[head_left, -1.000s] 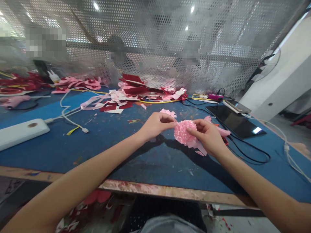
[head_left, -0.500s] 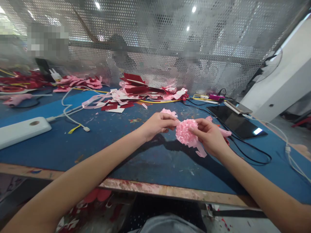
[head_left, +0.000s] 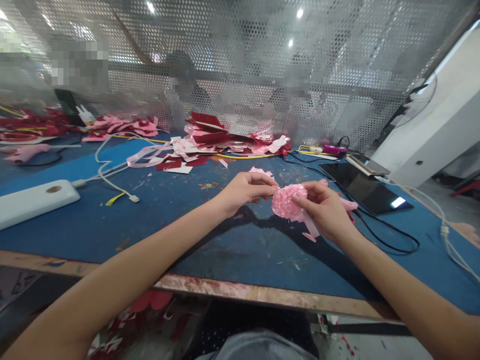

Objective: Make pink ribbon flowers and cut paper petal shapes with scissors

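Note:
A round, ruffled pink ribbon flower [head_left: 288,202] is held just above the blue table. My right hand [head_left: 324,206] pinches its right side, thumb on the front and fingers behind. A loose pink ribbon tail [head_left: 311,229] hangs below it on the right. My left hand [head_left: 249,191] is closed, its fingertips at the flower's left edge; whether they grip a petal or something thin there is hidden. Behind my left hand lies another pink ruffled piece [head_left: 261,172], partly covered. A pink glue gun [head_left: 348,204] shows partly behind my right hand.
Red and pink paper and ribbon scraps [head_left: 210,140] are heaped at the back. A white power strip [head_left: 39,202] and white cable [head_left: 112,175] lie left. A black tablet [head_left: 365,187] and black cable [head_left: 390,246] lie right. A perforated metal screen [head_left: 240,65] stands behind.
The flower has turned slightly in my hands, and its ribbon tail has swung a little. My left fingertips have shifted slightly right, towards the flower's edge.

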`<state>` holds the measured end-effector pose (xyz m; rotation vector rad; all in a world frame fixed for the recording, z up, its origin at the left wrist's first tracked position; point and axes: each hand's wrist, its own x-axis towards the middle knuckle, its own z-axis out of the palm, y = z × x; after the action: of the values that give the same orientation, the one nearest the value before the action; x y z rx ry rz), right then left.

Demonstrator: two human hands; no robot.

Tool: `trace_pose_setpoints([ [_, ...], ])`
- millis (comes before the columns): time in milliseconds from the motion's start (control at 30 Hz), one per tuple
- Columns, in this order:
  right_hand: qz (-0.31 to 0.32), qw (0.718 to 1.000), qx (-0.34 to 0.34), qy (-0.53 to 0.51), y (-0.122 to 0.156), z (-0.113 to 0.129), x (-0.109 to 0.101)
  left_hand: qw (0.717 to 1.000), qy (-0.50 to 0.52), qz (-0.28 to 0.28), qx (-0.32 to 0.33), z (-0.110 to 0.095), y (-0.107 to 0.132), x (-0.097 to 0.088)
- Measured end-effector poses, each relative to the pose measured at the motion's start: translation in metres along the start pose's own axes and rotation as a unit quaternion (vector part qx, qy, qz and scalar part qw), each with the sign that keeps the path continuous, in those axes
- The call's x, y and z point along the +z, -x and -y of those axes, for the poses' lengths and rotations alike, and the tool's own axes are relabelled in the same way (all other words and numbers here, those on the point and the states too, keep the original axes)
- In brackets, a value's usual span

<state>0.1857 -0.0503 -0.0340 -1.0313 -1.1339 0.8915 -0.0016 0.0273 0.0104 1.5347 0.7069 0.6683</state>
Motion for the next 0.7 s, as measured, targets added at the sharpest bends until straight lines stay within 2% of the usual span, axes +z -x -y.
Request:
trace_pose_setpoints([
  [267,-0.016,0.998,-0.006,0.054,0.0002,-0.0013,-0.0019,0.991,-0.114,-0.016,0.067,-0.0007,-0.0011,0.0001],
  [567,-0.023,0.998,-0.002,0.057,-0.0004,-0.0015,-0.0019,0.993,-0.08,-0.007,0.085,0.0003,-0.0003,0.0031],
  [700,-0.032,0.998,-0.009,0.054,-0.0006,-0.001,-0.0006,0.987,-0.11,-0.008,0.117,0.0009,0.0013,0.004],
])
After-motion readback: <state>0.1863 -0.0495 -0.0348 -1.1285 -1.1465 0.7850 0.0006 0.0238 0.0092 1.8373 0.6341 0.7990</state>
